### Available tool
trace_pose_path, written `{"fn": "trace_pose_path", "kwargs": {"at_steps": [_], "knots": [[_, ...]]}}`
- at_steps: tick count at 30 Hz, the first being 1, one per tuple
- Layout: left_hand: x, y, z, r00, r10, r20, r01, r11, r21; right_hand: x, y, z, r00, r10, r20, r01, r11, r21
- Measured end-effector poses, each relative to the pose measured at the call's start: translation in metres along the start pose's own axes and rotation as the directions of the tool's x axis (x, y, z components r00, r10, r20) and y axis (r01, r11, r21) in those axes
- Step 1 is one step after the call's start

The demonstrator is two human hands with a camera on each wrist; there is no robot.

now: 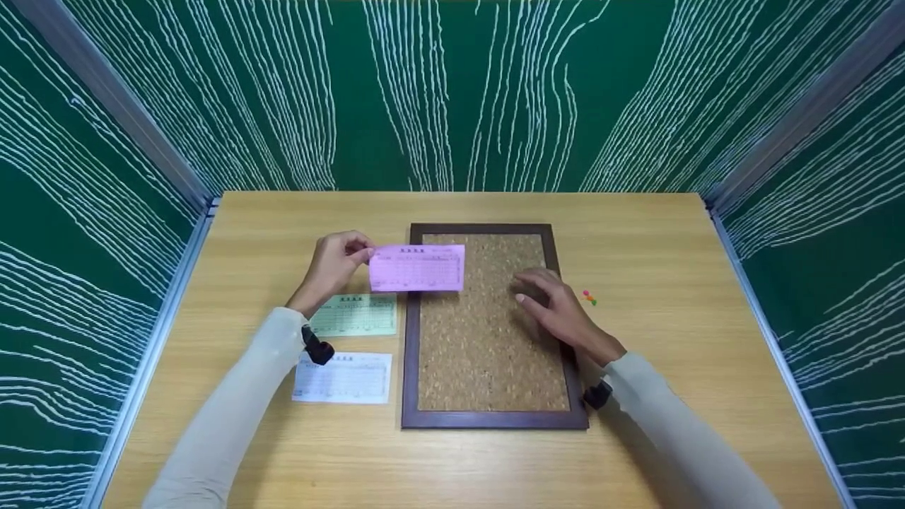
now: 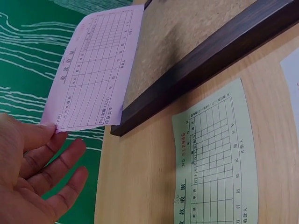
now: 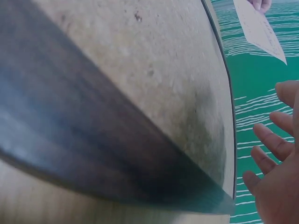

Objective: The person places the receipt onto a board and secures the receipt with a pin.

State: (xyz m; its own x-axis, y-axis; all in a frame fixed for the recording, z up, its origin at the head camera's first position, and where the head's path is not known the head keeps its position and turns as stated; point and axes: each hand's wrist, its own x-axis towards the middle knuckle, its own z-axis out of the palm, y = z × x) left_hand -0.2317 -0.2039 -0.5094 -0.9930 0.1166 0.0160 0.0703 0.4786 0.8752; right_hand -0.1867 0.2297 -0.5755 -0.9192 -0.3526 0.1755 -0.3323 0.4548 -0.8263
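My left hand (image 1: 338, 263) pinches a pink receipt slip (image 1: 417, 268) by its left corner, between thumb and index finger. In the left wrist view the pink slip (image 2: 96, 70) is raised over the framed cork board (image 1: 488, 353), and the other fingers are loosely bent beside it. The slip overlaps the board's upper left part in the head view. My right hand (image 1: 558, 311) hovers over the board's right side with fingers spread and relaxed, holding nothing. In the right wrist view its fingers (image 3: 275, 142) stand apart above the cork.
A green slip (image 1: 364, 316) and, nearer me, a white slip (image 1: 343, 378) lie on the table left of the board. Several small coloured pushpins (image 1: 589, 297) lie just right of the board. Green walls with white lines (image 1: 452, 92) enclose the table.
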Motion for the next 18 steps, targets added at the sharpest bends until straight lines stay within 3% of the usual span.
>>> {"fn": "trace_pose_path", "kwargs": {"at_steps": [7, 18], "knots": [[0.001, 0.000, 0.006, 0.999, 0.032, -0.008, -0.032, 0.999, -0.001, 0.006, -0.007, 0.006, 1.000, 0.004, -0.007, -0.003, 1.000, 0.029], [0.001, 0.000, 0.014, 1.000, 0.024, 0.005, -0.024, 1.000, -0.008, 0.009, -0.013, 0.014, 1.000, 0.028, 0.011, -0.028, 0.999, 0.018]]}}
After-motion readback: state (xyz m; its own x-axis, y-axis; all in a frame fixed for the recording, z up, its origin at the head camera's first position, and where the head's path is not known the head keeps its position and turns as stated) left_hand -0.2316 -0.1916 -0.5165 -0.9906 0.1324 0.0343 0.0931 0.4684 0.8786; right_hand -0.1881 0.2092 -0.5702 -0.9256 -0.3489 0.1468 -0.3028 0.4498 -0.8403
